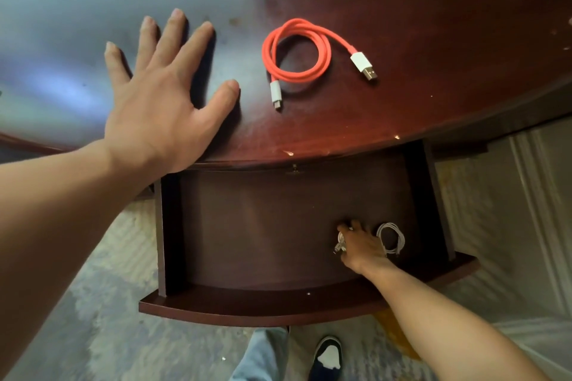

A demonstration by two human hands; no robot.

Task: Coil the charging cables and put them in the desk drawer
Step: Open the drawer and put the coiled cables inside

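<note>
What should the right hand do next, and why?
Probably let go of the white cable and lift out of the drawer. The right hand is low inside it, fingers on the cable's plug end, the coil lying on the floor. The red cable is coiled on the desk by the flat left hand.

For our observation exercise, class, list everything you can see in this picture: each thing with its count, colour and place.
red cable: one, red with white plugs, coiled on the desk top
white cable: one, white, coiled in the drawer, under and beside the right hand
drawer: one, dark brown, pulled open below the desk edge
desk: one, reddish brown, top half of view
shoe: one, dark and white, on the floor
left hand: flat on the desk
right hand: in the drawer, holding the white cable
</note>
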